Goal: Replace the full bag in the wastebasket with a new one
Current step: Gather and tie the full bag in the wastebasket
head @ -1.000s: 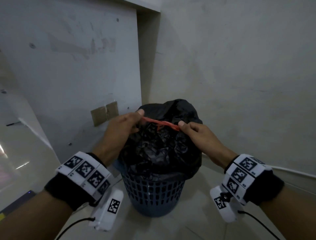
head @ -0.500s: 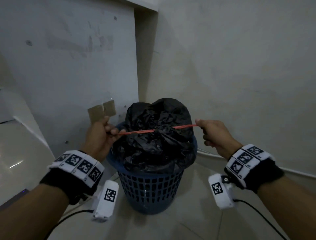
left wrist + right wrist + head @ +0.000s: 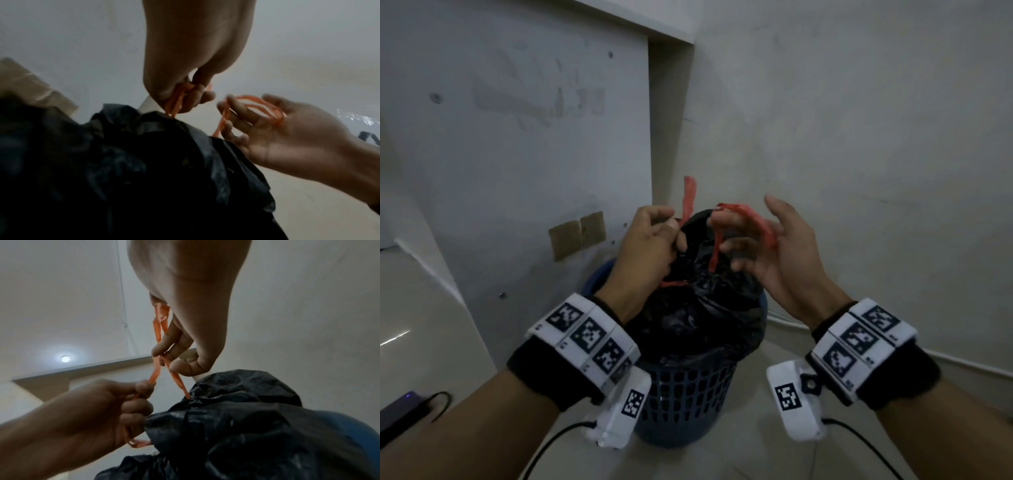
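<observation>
Orange drawstring (image 3: 261,104) across right hand (image 3: 292,129) fingers (image 3: 242,113)

Both arms reach forward and up, toward 12 o'clock, each with a black band and white marker blocks around the wrist. The left hand (image 3: 645,245) sits at about 11 o'clock, and its fingers (image 3: 141,388) are curled tight and pinch a red string (image 3: 717,248). The right hand (image 3: 779,255) sits close by at about 1 o'clock with its palm turned in toward the left hand, its thumb sticks up, and the red string is looped over its bent fingers (image 3: 238,116).
</observation>
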The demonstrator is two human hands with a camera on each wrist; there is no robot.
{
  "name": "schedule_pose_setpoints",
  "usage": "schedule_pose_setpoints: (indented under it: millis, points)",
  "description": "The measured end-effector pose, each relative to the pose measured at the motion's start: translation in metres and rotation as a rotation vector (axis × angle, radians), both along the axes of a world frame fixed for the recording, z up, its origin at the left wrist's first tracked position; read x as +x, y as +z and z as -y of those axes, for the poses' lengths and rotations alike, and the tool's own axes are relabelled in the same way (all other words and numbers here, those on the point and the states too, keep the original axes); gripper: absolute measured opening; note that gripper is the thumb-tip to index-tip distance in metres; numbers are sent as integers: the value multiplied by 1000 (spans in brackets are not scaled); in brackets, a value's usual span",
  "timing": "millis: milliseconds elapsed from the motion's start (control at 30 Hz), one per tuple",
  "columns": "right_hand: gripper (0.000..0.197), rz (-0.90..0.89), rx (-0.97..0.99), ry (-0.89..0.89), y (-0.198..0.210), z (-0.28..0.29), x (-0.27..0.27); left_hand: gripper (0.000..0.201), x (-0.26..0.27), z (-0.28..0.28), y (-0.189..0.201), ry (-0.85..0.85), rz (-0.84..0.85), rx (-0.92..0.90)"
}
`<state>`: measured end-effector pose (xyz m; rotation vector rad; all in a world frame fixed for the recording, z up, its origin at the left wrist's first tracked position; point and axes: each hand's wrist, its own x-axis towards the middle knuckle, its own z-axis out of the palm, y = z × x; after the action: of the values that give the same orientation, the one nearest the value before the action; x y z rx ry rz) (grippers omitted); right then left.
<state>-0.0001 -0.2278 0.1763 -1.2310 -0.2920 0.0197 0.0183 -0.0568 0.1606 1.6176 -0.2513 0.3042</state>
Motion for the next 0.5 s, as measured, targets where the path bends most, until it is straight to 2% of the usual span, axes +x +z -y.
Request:
schedule_pose_setpoints:
  millis: [100, 167, 333, 500]
  points:
    - [48, 151, -186, -91, 2, -14, -5, 12, 1, 6, -6, 70, 28, 130]
    - [51, 229, -344, -132, 3, -20, -10, 16, -1, 8, -7, 35, 5, 197]
    - [69, 370, -494, -163, 8, -29, -17, 23, -13, 9, 1, -160, -59, 236]
    - [64, 406, -647, -93, 3, -32, -17, 34, -18, 6, -1, -99, 14, 329]
